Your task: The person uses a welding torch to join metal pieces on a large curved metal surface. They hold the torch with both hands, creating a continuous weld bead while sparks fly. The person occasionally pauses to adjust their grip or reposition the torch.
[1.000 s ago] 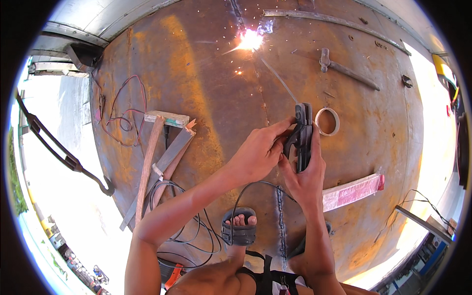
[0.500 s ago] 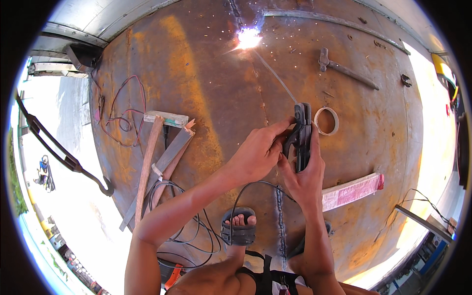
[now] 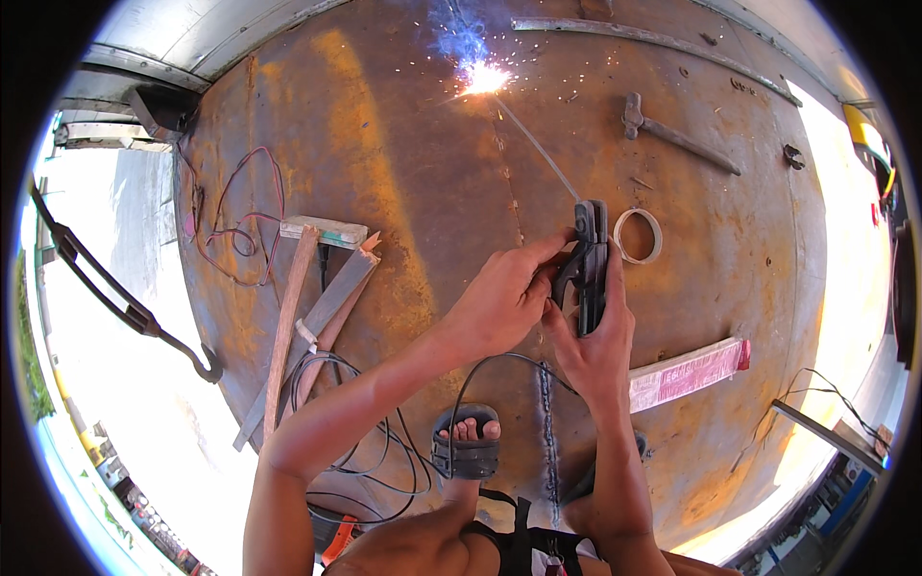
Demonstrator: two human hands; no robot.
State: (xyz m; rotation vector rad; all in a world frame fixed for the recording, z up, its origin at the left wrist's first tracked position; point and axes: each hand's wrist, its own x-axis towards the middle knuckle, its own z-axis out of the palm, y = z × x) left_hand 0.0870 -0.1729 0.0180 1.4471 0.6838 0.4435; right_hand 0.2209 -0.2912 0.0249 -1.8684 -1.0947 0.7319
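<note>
Both hands are closed tight around the dark welding holder (image 3: pixel 588 264): the right hand (image 3: pixel 597 341) grips from below and the left hand (image 3: pixel 501 305) steadies it, so the long thin rod (image 3: pixel 538 146) stays aimed at the bright spark (image 3: pixel 482 79) on the rusty metal plate (image 3: pixel 403 173). A tape ring (image 3: pixel 638 235) lies just beside the holder. A hammer (image 3: pixel 672 132), I think, lies further off.

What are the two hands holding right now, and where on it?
Both the left hand and right hand grip the dark grey welding electrode holder by its handle; its thin rod reaches the bright arc.
</note>
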